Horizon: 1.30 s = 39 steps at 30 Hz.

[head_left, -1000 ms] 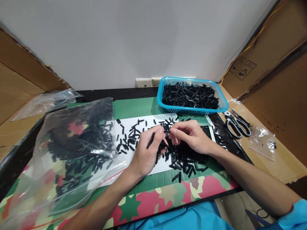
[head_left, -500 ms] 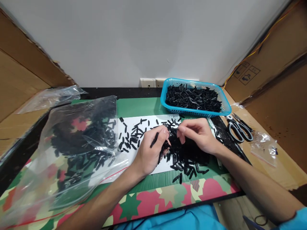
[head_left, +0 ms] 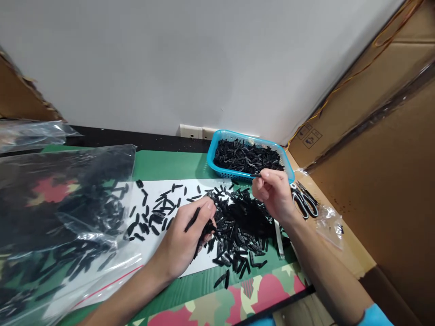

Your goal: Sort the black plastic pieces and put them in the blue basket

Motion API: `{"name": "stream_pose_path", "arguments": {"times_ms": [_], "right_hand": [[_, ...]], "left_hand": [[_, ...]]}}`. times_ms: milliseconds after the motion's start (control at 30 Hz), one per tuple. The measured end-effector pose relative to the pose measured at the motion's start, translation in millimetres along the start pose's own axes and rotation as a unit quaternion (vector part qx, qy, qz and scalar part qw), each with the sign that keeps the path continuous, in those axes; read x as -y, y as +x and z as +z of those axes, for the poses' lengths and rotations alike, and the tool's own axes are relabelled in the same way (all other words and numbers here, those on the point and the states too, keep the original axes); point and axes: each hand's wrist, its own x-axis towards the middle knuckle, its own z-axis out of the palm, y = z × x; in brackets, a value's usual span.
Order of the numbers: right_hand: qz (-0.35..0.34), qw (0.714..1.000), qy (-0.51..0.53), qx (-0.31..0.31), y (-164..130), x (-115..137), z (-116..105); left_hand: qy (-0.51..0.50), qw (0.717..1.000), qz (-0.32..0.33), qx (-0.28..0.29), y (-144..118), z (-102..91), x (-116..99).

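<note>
Currently, I see the left hand (head_left: pixel 181 237) at lower centre of the frame, clenched around several small black plastic pieces, one of which, a thin black stick-shaped piece (head_left: pixel 192 219), is pinched between thumb and forefinger. This hand rests at the left edge of the loose heap of black plastic pieces (head_left: pixel 243 228), which lies on the white paper sheet (head_left: pixel 190 188) spread over the green mat (head_left: pixel 170 165).

The right hand (head_left: pixel 275 194) sits right of centre, raised above the heap. Its thumb and forefinger are closed on a single short black piece (head_left: pixel 255 175), held at the near rim of the shallow blue plastic basket (head_left: pixel 211 156). The basket stands in the upper centre of the frame and is filled with the same black pieces.

Scattered pieces lie on the sheet to the left of the left hand. A large clear plastic bag (head_left: pixel 64 213) holding more black pieces occupies the left of the frame. Black-handled scissors (head_left: pixel 303 201) lie just right of the right hand, and a small clear zip bag (head_left: pixel 328 224) lies beside them on brown cardboard.
</note>
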Motion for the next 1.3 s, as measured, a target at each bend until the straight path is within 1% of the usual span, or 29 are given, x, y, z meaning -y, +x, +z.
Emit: {"name": "stream_pose_path", "arguments": {"times_ms": [167, 267, 300, 333, 367, 400, 433, 467, 500, 533, 567, 600, 633, 667, 700, 733, 767, 800, 833, 867, 900, 1033, 1100, 1300], "right_hand": [[-0.015, 0.998, -0.069, -0.002, 0, -6, 1], [-0.029, 0.994, -0.107, 0.000, -2, -5, 0], [-0.040, 0.991, -0.129, -0.006, -3, -3, -2], [-0.066, 0.981, -0.181, -0.025, -3, -1, -5], [-0.099, 0.960, -0.255, -0.052, -3, 1, -9], [-0.146, 0.913, -0.369, -0.091, -2, 4, -13], [-0.193, 0.838, -0.494, -0.131, -1, 6, -18], [-0.215, 0.764, -0.590, -0.149, 1, 8, -23], [-0.220, 0.710, -0.651, -0.153, 2, 9, -27], [-0.221, 0.684, -0.679, -0.151, 3, 11, -30], [-0.220, 0.685, -0.681, -0.138, 3, 12, -31], [-0.217, 0.709, -0.661, -0.110, 2, 13, -29], [-0.207, 0.751, -0.624, -0.062, -1, 14, -25], [-0.186, 0.799, -0.572, 0.007, -5, 16, -20], [-0.151, 0.839, -0.514, 0.094, -9, 17, -13], [-0.107, 0.860, -0.460, 0.194, -13, 19, -7], [-0.068, 0.861, -0.414, 0.287, -17, 19, 0], [-0.039, 0.852, -0.382, 0.357, -20, 19, 6], [-0.021, 0.837, -0.362, 0.409, -23, 19, 10], [-0.014, 0.823, -0.355, 0.443, -24, 17, 13], [-0.015, 0.812, -0.357, 0.462, -25, 16, 15], [-0.031, 0.769, -0.389, 0.506, -24, 9, 16], [-0.027, 0.755, -0.399, 0.520, -24, 7, 17], [-0.008, 0.755, -0.416, 0.507, -25, 8, 17]], "left_hand": [[-0.007, 1.000, -0.001, 0.004, 0, 0.2, 1], [-0.010, 1.000, 0.002, 0.001, 0, 0.3, 1], [-0.010, 1.000, 0.001, 0.001, 0, 0.4, 0], [-0.011, 1.000, -0.002, 0.001, 0, 0.4, 0], [-0.011, 1.000, -0.004, 0.000, 0, 0.3, -1], [-0.011, 1.000, -0.009, 0.000, 0, 0.2, -2], [-0.013, 1.000, -0.008, -0.002, 1, 0.0, -2], [-0.017, 1.000, -0.005, -0.005, 1, -0.3, -2], [-0.024, 1.000, 0.000, -0.007, 2, -0.6, -3], [-0.030, 1.000, 0.000, -0.002, 2, -1.0, -3], [-0.036, 0.999, 0.001, -0.001, 3, -1.3, -2], [-0.046, 0.999, -0.001, -0.002, 3, -1.5, -2], [-0.053, 0.999, -0.005, -0.002, 4, -1.6, -2], [-0.060, 0.998, -0.006, -0.005, 4, -1.6, -2], [-0.065, 0.998, -0.007, -0.007, 5, -1.4, -2], [-0.070, 0.997, -0.006, -0.010, 5, -1.2, -2], [-0.075, 0.997, -0.006, -0.012, 5, -0.9, -2], [-0.079, 0.997, -0.005, -0.013, 5, -0.6, -2], [-0.084, 0.996, -0.005, -0.013, 6, -0.4, -3], [-0.087, 0.996, -0.005, -0.012, 6, -0.2, -3], [-0.089, 0.996, -0.005, -0.011, 6, 0.0, -3], [-0.091, 0.996, -0.003, -0.001, 5, 1.1, -4], [-0.090, 0.996, 0.001, 0.003, 5, 1.9, -4], [-0.087, 0.996, 0.008, 0.007, 5, 2.9, -3]]}}
